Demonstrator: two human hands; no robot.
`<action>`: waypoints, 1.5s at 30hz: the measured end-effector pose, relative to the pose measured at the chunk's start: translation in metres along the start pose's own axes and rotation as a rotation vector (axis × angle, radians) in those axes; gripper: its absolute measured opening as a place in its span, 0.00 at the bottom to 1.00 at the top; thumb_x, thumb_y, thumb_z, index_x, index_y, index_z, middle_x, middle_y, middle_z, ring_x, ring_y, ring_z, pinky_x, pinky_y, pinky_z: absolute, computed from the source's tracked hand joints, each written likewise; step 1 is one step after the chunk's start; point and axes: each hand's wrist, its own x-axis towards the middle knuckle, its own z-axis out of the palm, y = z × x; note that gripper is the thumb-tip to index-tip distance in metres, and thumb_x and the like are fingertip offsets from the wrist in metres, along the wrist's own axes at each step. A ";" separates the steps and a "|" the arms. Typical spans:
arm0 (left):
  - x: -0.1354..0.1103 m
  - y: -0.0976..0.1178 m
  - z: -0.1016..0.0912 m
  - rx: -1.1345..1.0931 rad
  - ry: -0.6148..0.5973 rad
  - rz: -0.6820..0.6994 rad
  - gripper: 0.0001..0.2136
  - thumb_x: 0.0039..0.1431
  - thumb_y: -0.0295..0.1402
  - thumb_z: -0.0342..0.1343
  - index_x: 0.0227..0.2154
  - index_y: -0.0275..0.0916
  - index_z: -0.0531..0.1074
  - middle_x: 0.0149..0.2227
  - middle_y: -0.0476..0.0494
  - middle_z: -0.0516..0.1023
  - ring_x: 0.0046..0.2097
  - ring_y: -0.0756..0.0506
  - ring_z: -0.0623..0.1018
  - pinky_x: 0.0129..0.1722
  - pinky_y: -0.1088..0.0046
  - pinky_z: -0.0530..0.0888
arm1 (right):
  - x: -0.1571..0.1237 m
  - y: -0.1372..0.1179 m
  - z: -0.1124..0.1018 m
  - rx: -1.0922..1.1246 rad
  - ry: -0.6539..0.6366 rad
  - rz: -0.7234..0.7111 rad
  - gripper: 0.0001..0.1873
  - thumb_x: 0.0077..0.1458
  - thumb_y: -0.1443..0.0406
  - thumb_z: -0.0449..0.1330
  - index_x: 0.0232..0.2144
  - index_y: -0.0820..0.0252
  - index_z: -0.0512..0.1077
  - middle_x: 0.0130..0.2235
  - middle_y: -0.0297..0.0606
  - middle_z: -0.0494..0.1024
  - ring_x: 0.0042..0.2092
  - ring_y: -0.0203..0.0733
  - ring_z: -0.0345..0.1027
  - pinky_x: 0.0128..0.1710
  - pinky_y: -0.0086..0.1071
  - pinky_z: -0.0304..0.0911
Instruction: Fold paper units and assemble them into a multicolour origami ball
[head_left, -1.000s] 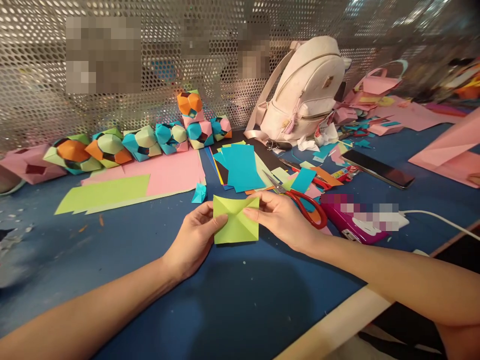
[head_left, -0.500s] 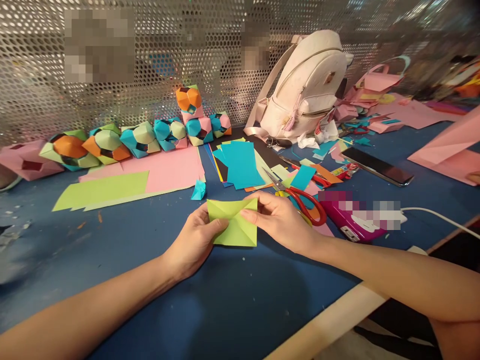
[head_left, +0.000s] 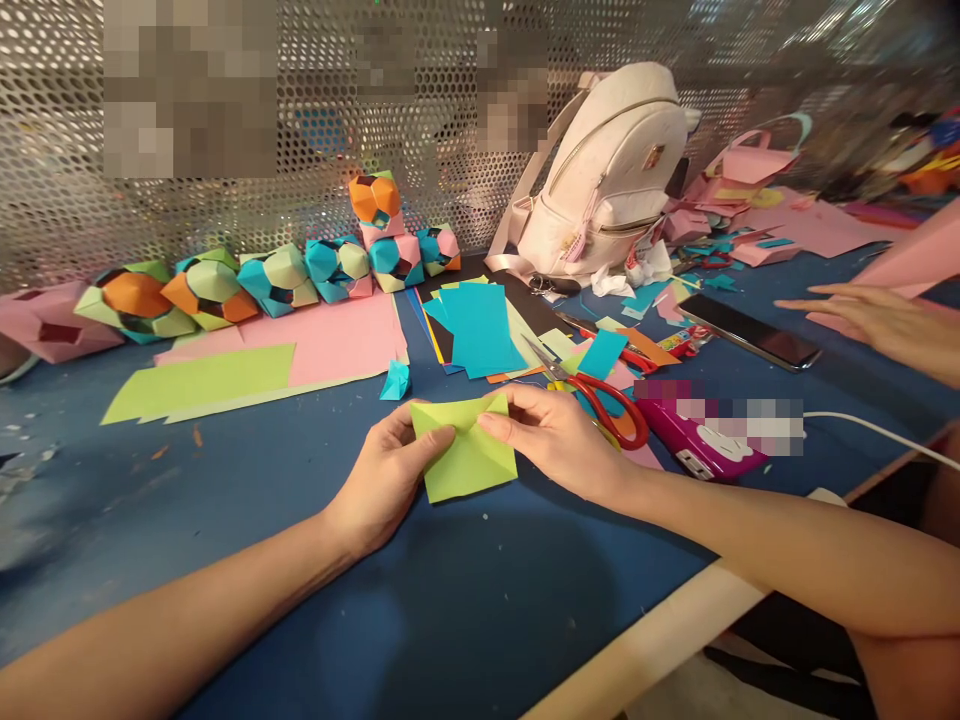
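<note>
A small square of lime-green paper (head_left: 471, 465) with creases across it is held up between both hands, over the blue table. My left hand (head_left: 394, 465) pinches its left side, thumb on the face and fingers behind. On the upper right edge, my right hand (head_left: 555, 435) grips it the same way, thumb near the middle crease. A small folded blue paper piece (head_left: 395, 381) lies just beyond my left hand. Red-handled scissors (head_left: 611, 408) rest beside my right hand, among paper scraps.
Folded paper balls (head_left: 277, 278) line the mesh wall. Pink and green sheets (head_left: 217, 380) and blue sheets (head_left: 480, 330) lie in front. A white backpack (head_left: 615, 180), a phone (head_left: 750, 330) and a purple power bank (head_left: 697, 435) with a cable stand right. Another person's hand (head_left: 885, 320) reaches in.
The green paper has tilted slightly in my hands, its lower edge now slanting. The other person's hand has come further into view at the right, near the phone.
</note>
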 end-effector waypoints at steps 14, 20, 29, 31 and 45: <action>0.007 0.002 -0.003 -0.111 0.141 0.065 0.09 0.43 0.30 0.66 0.24 0.37 0.70 0.26 0.50 0.74 0.28 0.52 0.73 0.30 0.77 0.70 | 0.010 0.012 -0.007 0.043 0.030 -0.056 0.06 0.52 0.68 0.57 0.35 0.60 0.70 0.34 0.35 0.76 0.37 0.36 0.71 0.37 0.31 0.67; 0.007 0.000 -0.004 -0.028 0.093 0.013 0.10 0.42 0.30 0.68 0.27 0.37 0.73 0.27 0.50 0.75 0.29 0.51 0.73 0.33 0.75 0.71 | 0.007 0.011 -0.008 -0.061 0.025 -0.071 0.07 0.52 0.67 0.56 0.35 0.59 0.72 0.37 0.35 0.75 0.35 0.35 0.69 0.34 0.30 0.64; 0.005 0.000 -0.004 -0.057 0.098 0.025 0.11 0.41 0.29 0.67 0.26 0.37 0.70 0.28 0.51 0.76 0.31 0.50 0.75 0.35 0.73 0.72 | 0.007 0.012 -0.006 -0.009 0.055 0.006 0.11 0.55 0.62 0.57 0.40 0.60 0.69 0.28 0.30 0.67 0.31 0.34 0.63 0.31 0.30 0.60; 0.005 0.000 -0.003 -0.066 0.091 0.026 0.11 0.41 0.28 0.67 0.27 0.37 0.70 0.30 0.50 0.77 0.32 0.49 0.75 0.37 0.71 0.72 | 0.007 0.010 -0.005 -0.002 0.061 -0.003 0.10 0.55 0.62 0.58 0.40 0.60 0.69 0.28 0.30 0.66 0.30 0.33 0.63 0.30 0.29 0.60; 0.002 0.000 -0.001 0.053 0.044 0.032 0.09 0.44 0.31 0.66 0.27 0.38 0.71 0.27 0.52 0.74 0.29 0.51 0.73 0.31 0.76 0.68 | 0.003 0.006 -0.003 0.018 0.072 -0.047 0.07 0.54 0.61 0.59 0.32 0.59 0.67 0.25 0.28 0.63 0.27 0.32 0.57 0.26 0.28 0.55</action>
